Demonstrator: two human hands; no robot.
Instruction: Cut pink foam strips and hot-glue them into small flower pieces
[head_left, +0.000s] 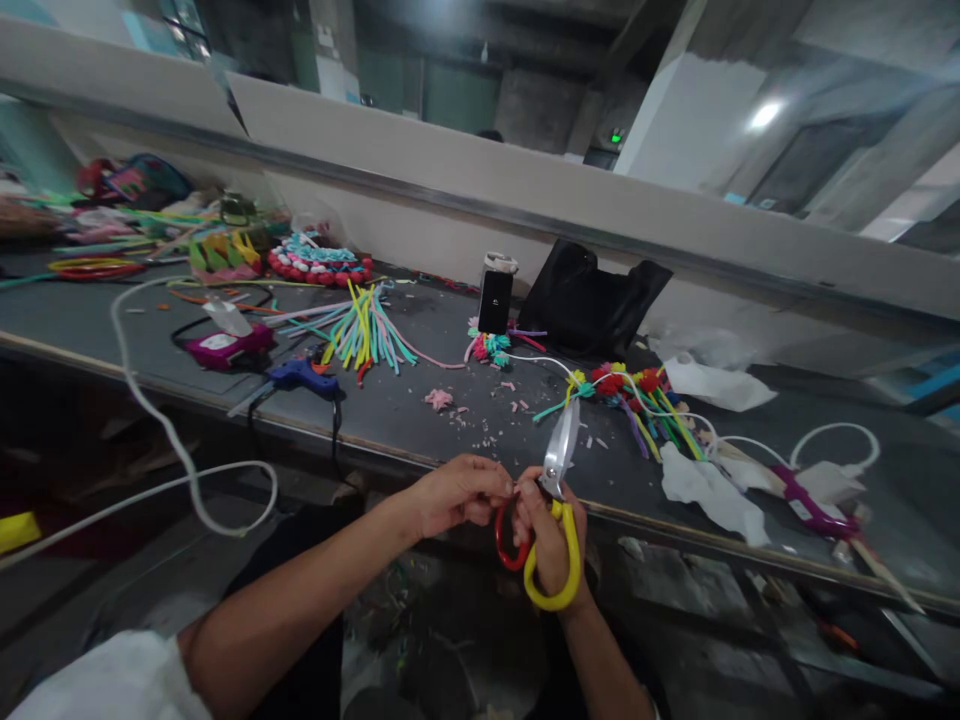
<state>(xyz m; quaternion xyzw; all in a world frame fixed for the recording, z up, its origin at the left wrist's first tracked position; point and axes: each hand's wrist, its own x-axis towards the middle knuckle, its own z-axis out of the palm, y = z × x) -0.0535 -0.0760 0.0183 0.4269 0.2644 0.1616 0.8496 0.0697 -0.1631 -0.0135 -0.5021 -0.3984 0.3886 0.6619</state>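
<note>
The right hand [547, 530] was closed through the yellow and red loop handles of the steel-bladed scissors [562, 448], whose blades pointed up and away from it. Just beside it, the left hand [457, 495] pinched its fingertips shut at the blade base; what lay between them was too small to tell. Beyond both hands, pink trimmings [439, 399] and tufted coloured stems [626, 385] suggested cutting already done. A loose bundle of bright pipe cleaners [360, 335] farther left looked untouched.

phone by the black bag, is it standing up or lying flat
Standing upright. The phone rests on its bottom edge on the table, dark screen facing the camera, beside the black bag. What props it is hidden.
</note>
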